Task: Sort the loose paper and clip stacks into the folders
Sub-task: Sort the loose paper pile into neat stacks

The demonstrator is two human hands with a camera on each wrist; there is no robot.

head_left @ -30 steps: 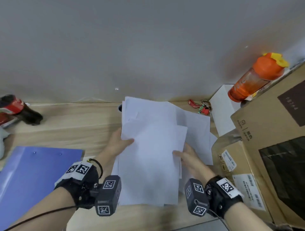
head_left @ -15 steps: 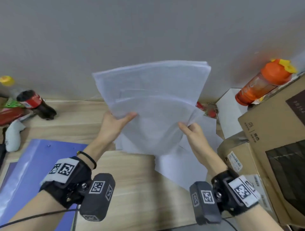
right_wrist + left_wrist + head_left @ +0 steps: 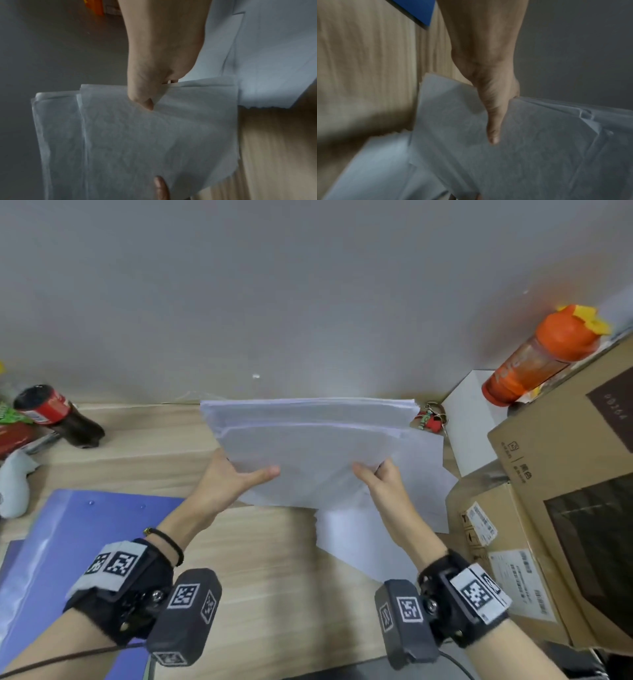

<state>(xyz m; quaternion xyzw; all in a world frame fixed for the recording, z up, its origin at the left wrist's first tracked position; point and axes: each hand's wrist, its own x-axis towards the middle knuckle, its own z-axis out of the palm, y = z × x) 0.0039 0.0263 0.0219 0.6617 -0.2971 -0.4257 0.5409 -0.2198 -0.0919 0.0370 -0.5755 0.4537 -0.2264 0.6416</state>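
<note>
A stack of white paper sheets [image 3: 308, 446] stands on edge above the wooden desk, held between both hands. My left hand [image 3: 236, 477] grips its left side, thumb [image 3: 493, 129] on the near face and fingers hidden behind. My right hand [image 3: 380, 477] grips the right side the same way, thumb [image 3: 145, 102] in front. The sheets [image 3: 154, 135] are unevenly aligned. More loose white sheets [image 3: 363, 539] lie flat on the desk under and right of the stack. A blue folder [image 3: 68, 542] lies open at the left.
Cardboard boxes [image 3: 561, 508] stand close on the right, with an orange bottle [image 3: 544, 354] lying on top. A cola bottle [image 3: 58, 416] and a white object [image 3: 15, 481] sit at the far left. Keys [image 3: 430, 417] lie by the wall. A white box [image 3: 472, 419] stands behind.
Both hands lifted the sheets off the desk, stood them upright against the wall side, and have now lowered the stack toward the desk. The remaining sheets stayed flat.
</note>
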